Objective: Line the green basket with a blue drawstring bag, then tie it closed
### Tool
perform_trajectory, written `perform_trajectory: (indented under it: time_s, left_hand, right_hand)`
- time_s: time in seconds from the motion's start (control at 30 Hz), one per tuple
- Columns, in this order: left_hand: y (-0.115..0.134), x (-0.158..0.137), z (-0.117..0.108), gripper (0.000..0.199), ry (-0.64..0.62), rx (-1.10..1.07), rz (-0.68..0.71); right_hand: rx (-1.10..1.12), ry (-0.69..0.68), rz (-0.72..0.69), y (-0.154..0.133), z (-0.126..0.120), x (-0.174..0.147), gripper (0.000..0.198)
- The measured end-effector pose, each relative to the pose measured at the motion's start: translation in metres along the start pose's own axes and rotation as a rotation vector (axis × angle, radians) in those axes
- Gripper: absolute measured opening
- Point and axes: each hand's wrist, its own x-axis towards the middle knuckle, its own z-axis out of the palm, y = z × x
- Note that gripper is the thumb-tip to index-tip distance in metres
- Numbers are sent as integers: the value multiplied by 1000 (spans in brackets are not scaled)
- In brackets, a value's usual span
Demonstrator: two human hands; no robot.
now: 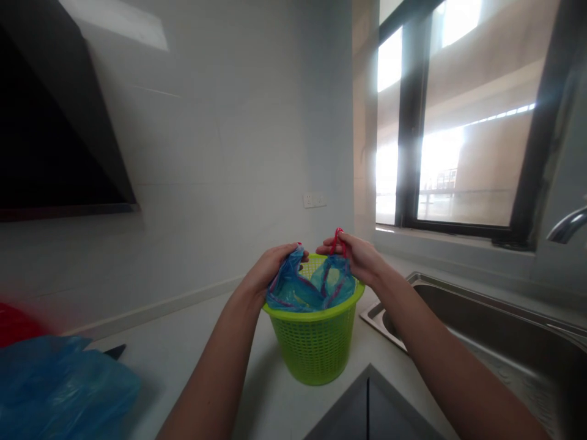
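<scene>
A blue drawstring garbage bag (300,293) sits inside a green plastic basket (314,345), its upper part gathered above the rim. At the basket's left rim, my left hand (277,263) is closed on one side of the bag's top edge. My right hand (360,256) pinches a loop of the red drawstring (338,241) above the right rim, with some fingers extended. The bag's lower part is hidden behind the basket wall.
A stainless steel sink (440,318) with a faucet (566,226) lies to the right. Another blue plastic bag (64,385) and a red object (18,324) are at the left. A dark range hood (55,122) hangs upper left. A grey, angular object (367,409) is in front.
</scene>
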Motion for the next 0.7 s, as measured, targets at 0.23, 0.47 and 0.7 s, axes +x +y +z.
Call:
perform_trajectory:
  time_s: [0.23,0.47,0.7]
  left_hand:
    - [-4,1,2,16,-57,-21,73]
    - [-6,6,1,33,-107,67,95]
    - [-2,1,3,68,-130,61,119]
  right_hand:
    - [-442,-11,48,17,11,21,27]
    - [-296,-106,126,18,5,19,14]
    - [-465,-89,-33,19,4,16,28]
